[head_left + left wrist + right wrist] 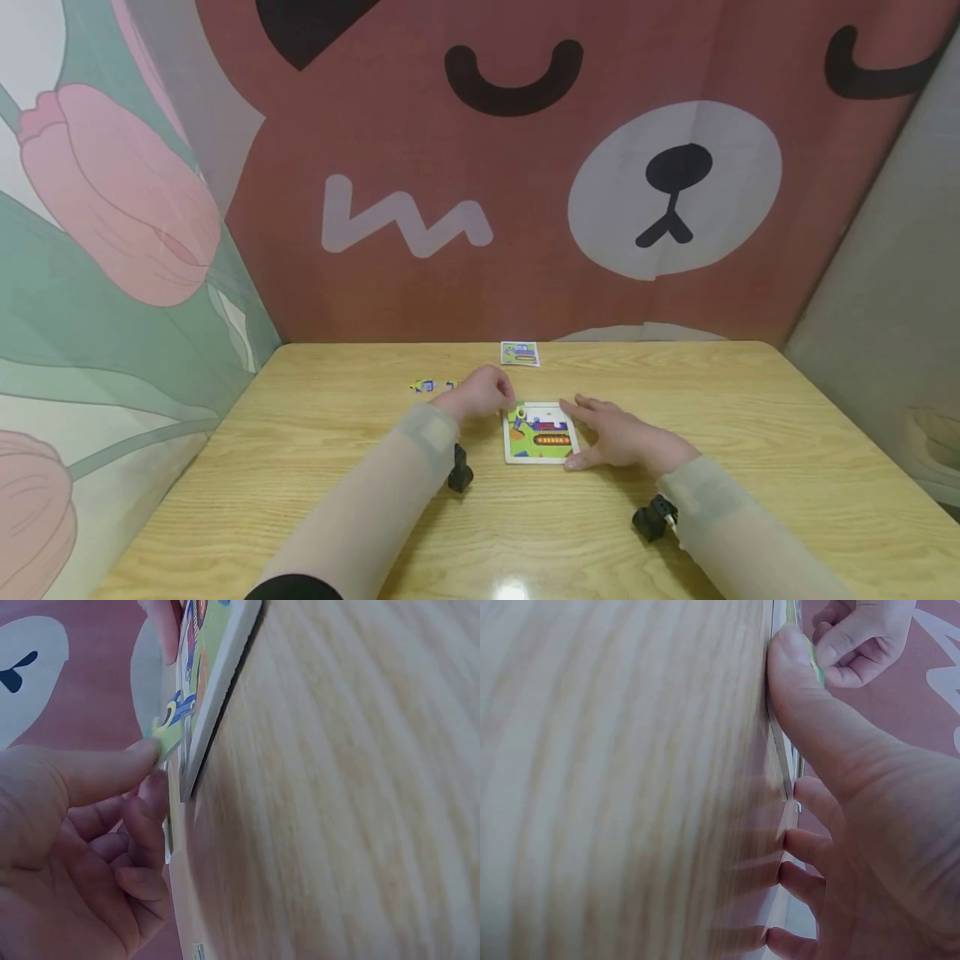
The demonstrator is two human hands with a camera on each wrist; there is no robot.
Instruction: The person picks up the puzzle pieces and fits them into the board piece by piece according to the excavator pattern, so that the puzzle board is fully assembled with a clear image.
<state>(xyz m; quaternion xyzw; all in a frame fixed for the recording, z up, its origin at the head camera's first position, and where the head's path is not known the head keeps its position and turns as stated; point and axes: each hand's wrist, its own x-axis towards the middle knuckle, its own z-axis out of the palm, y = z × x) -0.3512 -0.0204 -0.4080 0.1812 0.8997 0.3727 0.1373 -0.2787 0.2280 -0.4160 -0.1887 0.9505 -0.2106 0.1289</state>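
Note:
A square puzzle board [542, 458] with a white rim and a picture of an orange-tracked machine lies on the table. At its top left corner my left hand [482, 393] pinches a green puzzle piece between thumb and forefinger; in the left wrist view this piece [171, 733] is tilted up over the board's corner. My right hand [617, 433] rests around the board's right side, its thumb on the lower right edge and its fingers spread by the upper right corner. White backing shows along the upper part of the board.
A small picture card [520, 353] lies at the table's back edge, behind the board. Loose puzzle pieces [424, 386] lie to the left, partly hidden by my left hand. A bear-patterned cloth [450, 292] hangs behind the wooden table [337, 467].

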